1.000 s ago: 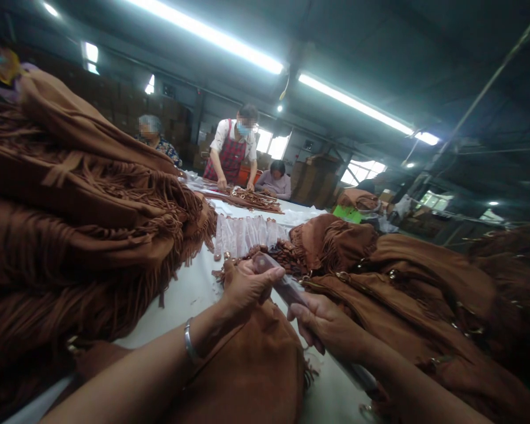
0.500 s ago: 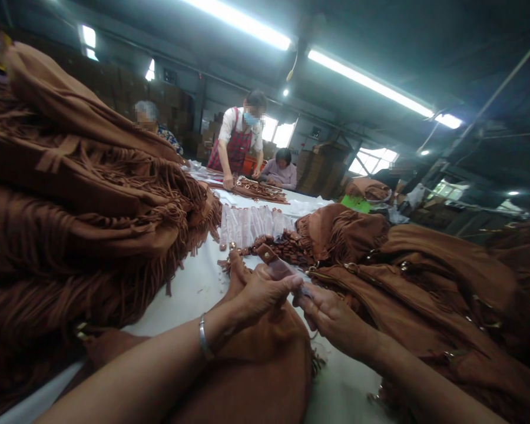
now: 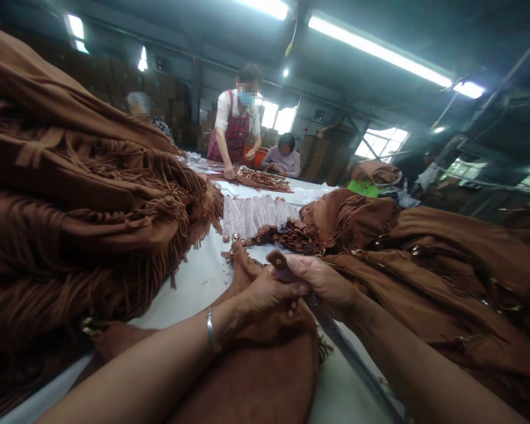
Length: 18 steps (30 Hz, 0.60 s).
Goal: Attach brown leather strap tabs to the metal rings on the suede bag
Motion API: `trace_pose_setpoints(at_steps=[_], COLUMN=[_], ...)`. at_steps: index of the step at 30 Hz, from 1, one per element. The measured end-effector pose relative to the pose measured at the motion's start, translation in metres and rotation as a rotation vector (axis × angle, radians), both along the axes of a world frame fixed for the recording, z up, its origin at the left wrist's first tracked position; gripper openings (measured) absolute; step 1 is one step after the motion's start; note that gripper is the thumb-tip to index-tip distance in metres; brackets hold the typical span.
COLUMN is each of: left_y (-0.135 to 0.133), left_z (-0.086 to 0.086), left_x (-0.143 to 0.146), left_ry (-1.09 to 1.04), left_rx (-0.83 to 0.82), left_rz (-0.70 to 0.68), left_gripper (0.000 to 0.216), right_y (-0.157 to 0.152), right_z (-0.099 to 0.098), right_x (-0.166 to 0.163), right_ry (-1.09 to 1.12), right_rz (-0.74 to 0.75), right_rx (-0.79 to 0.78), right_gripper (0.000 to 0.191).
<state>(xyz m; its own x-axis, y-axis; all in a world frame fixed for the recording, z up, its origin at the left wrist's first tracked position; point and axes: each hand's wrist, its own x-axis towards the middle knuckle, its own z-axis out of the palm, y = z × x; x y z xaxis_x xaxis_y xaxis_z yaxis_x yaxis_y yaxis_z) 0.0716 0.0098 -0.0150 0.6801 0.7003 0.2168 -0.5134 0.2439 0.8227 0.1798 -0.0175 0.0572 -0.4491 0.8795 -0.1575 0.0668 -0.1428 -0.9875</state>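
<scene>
At nine o'clock a tall stack of fringed brown suede pieces overhangs the white worktop. At centre the left hand, fingers closed, pinches a wrapped brown strap near its rounded tip; the right hand grips the same strap just beside it at three o'clock, the strap's length trailing toward five o'clock. Judgement: keep both grips close together and the strap taut above the suede bag beneath. At twelve o'clock, co-workers handle straps; more bags lie right.
</scene>
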Motion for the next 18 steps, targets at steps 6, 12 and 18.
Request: trace_pose_setpoints(at_steps=[6, 12, 18], left_y=[0.007, 0.032, 0.095], left_z=[-0.001, 0.017, 0.009], left_x=[-0.006, -0.034, -0.085], left_ry=[0.011, 0.321, 0.53], left_rx=[-0.032, 0.293, 0.175], left_rz=[-0.081, -0.011, 0.885], left_gripper=[0.04, 0.035, 0.028], right_y=[0.007, 0.025, 0.056], right_z=[-0.004, -0.003, -0.017], right_x=[0.002, 0.003, 0.002], right_ry=[0.191, 0.244, -0.289], right_rz=[-0.056, -0.216, -0.332], right_rx=[-0.215, -0.066, 0.083], right_gripper=[0.042, 0.018, 0.022])
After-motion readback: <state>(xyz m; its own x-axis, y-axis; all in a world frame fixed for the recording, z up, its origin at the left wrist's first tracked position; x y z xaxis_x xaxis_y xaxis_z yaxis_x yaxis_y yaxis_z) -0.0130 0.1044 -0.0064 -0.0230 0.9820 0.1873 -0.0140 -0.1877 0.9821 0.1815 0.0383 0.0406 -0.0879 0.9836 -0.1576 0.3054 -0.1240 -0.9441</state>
